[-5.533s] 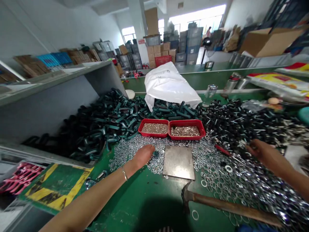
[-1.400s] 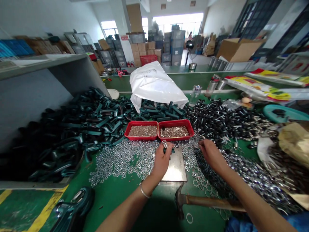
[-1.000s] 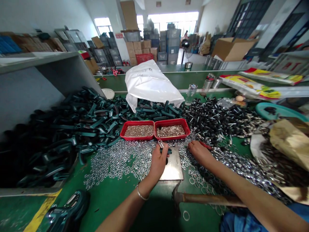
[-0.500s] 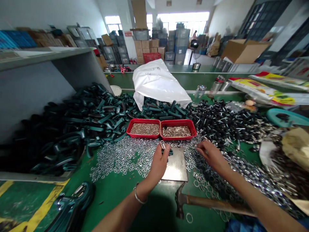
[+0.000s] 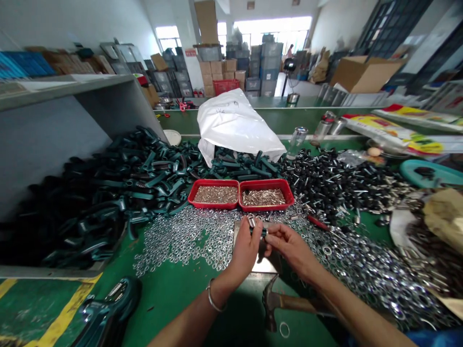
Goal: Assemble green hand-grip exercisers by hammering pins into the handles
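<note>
My left hand [image 5: 246,248] grips a dark teal tool part with a ribbed metal piece [image 5: 252,222] on top, over a flat metal plate [image 5: 263,266]. At the right end of that part, my right hand [image 5: 291,249] has its fingertips pinched together; whatever lies between them is too small or hidden to make out. Beneath both wrists is a hammer [image 5: 289,302] with a wooden handle, partly covered by the right forearm. Small metal rings [image 5: 181,236] spread out to the left of the plate.
Two red trays [image 5: 213,206] of small metal pins stand behind the hands. Teal tool parts [image 5: 144,173] are heaped at left, black-headed pieces [image 5: 325,178] at right. A white sack [image 5: 235,123] lies behind. Larger rings [image 5: 379,274] cover the right side, near a red-handled tool [image 5: 318,222].
My right hand has moved left from the rings to meet the tool part in my left hand. My left hand has shifted slightly right. The red-handled tool has come into sight.
</note>
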`<state>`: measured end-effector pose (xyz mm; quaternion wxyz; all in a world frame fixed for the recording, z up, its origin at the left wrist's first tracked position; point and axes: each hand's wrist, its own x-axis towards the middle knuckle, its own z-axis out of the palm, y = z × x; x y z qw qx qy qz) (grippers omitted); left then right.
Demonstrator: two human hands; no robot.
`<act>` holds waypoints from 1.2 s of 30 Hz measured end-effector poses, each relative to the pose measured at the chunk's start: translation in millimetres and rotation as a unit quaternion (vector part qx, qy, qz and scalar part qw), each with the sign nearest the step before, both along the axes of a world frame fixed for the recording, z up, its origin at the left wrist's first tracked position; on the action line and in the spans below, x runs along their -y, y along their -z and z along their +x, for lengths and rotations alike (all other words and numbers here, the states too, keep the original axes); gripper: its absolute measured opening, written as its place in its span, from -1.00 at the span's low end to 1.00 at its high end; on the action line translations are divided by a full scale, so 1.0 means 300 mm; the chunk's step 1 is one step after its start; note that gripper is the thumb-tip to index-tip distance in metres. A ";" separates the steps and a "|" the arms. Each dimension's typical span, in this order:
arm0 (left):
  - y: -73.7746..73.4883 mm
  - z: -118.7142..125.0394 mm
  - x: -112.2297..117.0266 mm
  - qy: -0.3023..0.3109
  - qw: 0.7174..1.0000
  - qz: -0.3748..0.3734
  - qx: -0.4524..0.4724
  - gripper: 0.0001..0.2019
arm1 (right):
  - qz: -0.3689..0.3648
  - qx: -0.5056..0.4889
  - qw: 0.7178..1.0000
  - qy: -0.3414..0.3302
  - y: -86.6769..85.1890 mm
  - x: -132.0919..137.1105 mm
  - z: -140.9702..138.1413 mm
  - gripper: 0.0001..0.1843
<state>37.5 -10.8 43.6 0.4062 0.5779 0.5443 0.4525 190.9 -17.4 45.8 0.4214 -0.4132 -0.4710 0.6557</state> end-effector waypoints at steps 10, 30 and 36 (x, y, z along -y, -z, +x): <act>-0.032 -0.043 -0.036 0.081 0.994 -0.051 0.052 -0.72 | 0.468 0.443 0.762 0.066 0.064 0.026 0.002 -0.65; 0.037 -0.036 -0.024 -0.039 0.918 -0.155 0.363 -0.59 | 0.228 0.654 0.700 0.176 -0.037 -0.173 0.545 -0.73; -0.020 0.017 0.003 0.017 0.930 -0.144 0.337 -0.65 | 0.264 0.386 0.882 0.054 -0.114 0.058 0.196 -0.78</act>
